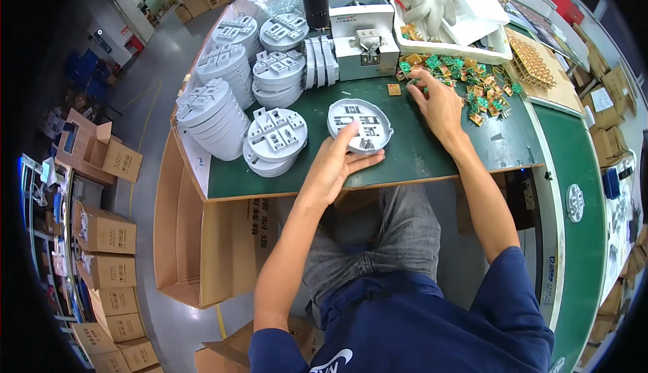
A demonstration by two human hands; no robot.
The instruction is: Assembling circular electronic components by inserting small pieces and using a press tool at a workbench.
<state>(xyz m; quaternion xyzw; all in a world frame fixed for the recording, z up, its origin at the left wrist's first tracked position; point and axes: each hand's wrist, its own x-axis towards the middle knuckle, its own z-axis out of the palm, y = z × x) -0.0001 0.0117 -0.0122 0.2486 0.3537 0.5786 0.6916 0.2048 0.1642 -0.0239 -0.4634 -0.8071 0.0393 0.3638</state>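
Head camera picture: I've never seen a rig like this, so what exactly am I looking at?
There is no robot here, just a person's two bare hands. The picture comes from a wide fisheye camera worn on the head, looking down, so straight edges bend and picture left is the person's left. The left hand holds a pale round part, thumb over its face. The right hand is at a pile of small green and orange pieces; whether it grips one, I can't tell. On the green worktop, stacks of similar round parts stand at left, and a boxy device sits behind.
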